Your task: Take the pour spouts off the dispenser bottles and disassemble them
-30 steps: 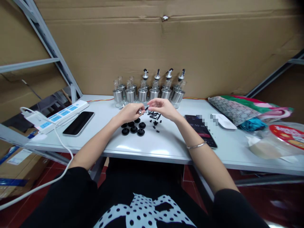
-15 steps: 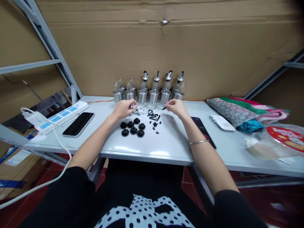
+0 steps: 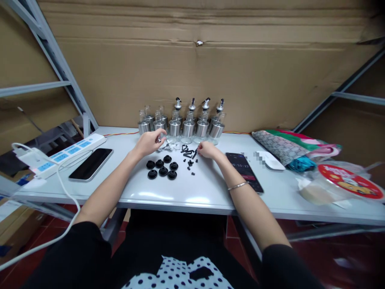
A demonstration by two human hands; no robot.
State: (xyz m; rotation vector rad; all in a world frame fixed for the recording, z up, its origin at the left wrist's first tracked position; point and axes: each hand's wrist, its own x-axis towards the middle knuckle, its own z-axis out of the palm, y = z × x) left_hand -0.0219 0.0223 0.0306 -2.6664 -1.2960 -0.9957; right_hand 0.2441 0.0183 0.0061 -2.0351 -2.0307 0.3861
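My left hand (image 3: pixel 151 142) is closed in a pinch around a small silvery part (image 3: pixel 159 140), mostly hidden by the fingers. Just beyond it lie loose silvery and clear pieces (image 3: pixel 169 146). My right hand (image 3: pixel 207 150) is low over the table, its fingertips closed on a slim black strip (image 3: pixel 195 153) at the edge of a group of similar black strips (image 3: pixel 187 152). Tiny black pieces (image 3: pixel 190 163) are scattered nearer me. Several round black stoppers (image 3: pixel 163 171) sit to the left. Behind the hands stand glass bottles with metal sleeves (image 3: pixel 188 127), some at the back topped with silver pourers (image 3: pixel 205 104).
A phone (image 3: pixel 92 164) and a white power strip (image 3: pixel 72 152) lie at left. Right of my arm are a phone showing a timer (image 3: pixel 248 174), a white object (image 3: pixel 272 161), a patterned bag (image 3: pixel 279 144) and a red-labelled package (image 3: pixel 350 180). Cardboard (image 3: pixel 144 64) rises behind.
My right hand has come down towards the black strips with a black strip at its fingertips. My left hand keeps its pinch near the silvery pieces. The whole view has shifted slightly.
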